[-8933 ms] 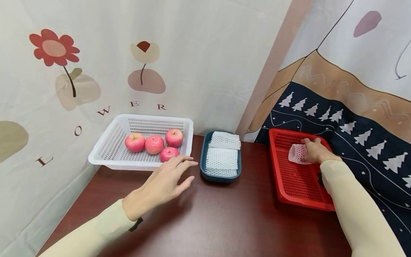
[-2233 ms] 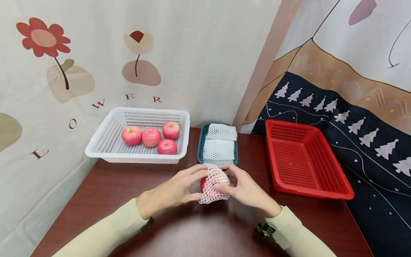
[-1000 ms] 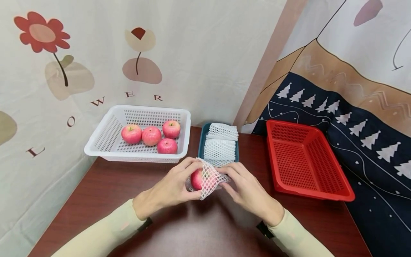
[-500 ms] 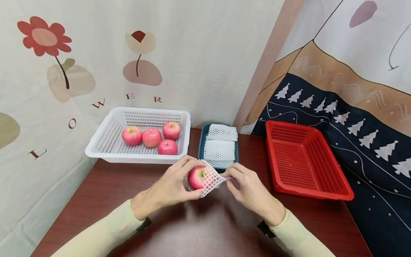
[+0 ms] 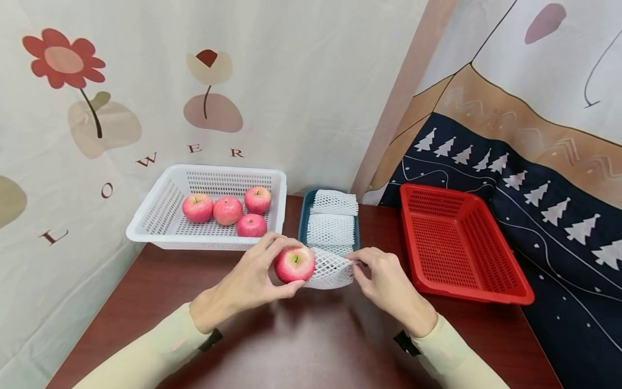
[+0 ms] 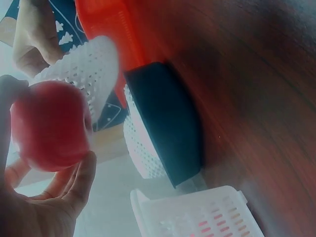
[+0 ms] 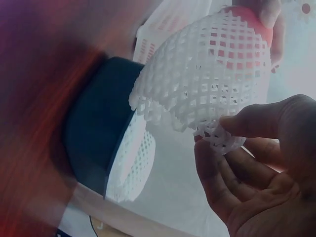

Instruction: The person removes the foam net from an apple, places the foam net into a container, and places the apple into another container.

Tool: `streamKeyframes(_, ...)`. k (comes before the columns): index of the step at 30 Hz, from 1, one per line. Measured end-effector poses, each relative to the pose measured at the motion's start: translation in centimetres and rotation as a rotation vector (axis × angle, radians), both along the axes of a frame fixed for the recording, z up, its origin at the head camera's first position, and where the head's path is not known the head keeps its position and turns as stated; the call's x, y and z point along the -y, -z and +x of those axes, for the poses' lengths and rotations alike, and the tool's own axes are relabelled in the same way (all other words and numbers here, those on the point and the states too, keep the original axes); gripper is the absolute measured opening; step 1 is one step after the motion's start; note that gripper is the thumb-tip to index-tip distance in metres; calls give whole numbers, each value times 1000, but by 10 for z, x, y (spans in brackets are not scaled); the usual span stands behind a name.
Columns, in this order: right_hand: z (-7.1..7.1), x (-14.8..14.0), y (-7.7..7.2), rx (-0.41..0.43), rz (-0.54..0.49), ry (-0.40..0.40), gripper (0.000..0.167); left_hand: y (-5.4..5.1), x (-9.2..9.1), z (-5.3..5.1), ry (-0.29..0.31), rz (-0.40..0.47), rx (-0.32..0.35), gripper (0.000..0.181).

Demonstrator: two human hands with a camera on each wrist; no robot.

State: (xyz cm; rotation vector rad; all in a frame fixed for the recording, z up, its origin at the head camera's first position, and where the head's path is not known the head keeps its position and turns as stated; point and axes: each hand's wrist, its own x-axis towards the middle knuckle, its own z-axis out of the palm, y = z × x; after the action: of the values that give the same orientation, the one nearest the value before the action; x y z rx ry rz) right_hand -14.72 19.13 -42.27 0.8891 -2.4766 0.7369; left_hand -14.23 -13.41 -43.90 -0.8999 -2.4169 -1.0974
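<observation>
In the head view my left hand [image 5: 248, 280] grips a red apple [image 5: 295, 264] between thumb and fingers, its stem side up. My right hand [image 5: 391, 281] pinches the end of a white foam net sleeve [image 5: 332, 268] to the right of the apple. The right wrist view shows the thumb and fingertips bunching that end of the foam net [image 7: 197, 74], whose other end lies against the apple [image 7: 252, 22]. From the left wrist, the apple [image 6: 52, 126] appears mostly bare, with the net [image 6: 94, 71] beyond it. Both are held above the table.
A white basket [image 5: 146, 224] at the back left holds several apples. Behind my hands, a dark blue tray [image 5: 303, 216] holds folded foam nets [image 5: 331, 229]. On the right stands a red basket [image 5: 466, 254] on the brown table [image 5: 311, 346]. A printed curtain hangs behind.
The net, earlier over much of the apple, now extends to its right, leaving the apple largely bare. My right hand has drawn right with the net's end; my left hand has shifted slightly left.
</observation>
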Motion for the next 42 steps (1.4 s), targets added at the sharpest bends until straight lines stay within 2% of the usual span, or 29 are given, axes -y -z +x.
streamKeyframes(9, -9, -5, -4, 31, 4, 50, 25, -1, 6, -1, -30, -25, 22, 75)
streamKeyframes(18, -22, -6, -14, -1, 15, 132, 22, -3, 12, -1, -51, -39, 5, 74)
streamKeyframes(25, -39, -4, -19, -22, 35, 212, 20, 0, 13, -2, -48, -42, 19, 74)
streamKeyframes(29, -51, 1, -19, -52, 26, 238, 18, 1, 13, -1, -47, -39, 15, 73)
streamKeyframes(34, -64, 11, -14, -113, -30, 256, 18, 1, 14, 2, -51, -45, 31, 74)
streamKeyframes(38, -74, 18, -7, -190, -59, 244, 15, 2, 15, 3, -54, -53, 51, 75)
streamKeyframes(42, -84, 22, 2, -275, -43, 217, 16, 2, 16, 3, -57, -58, 47, 76)
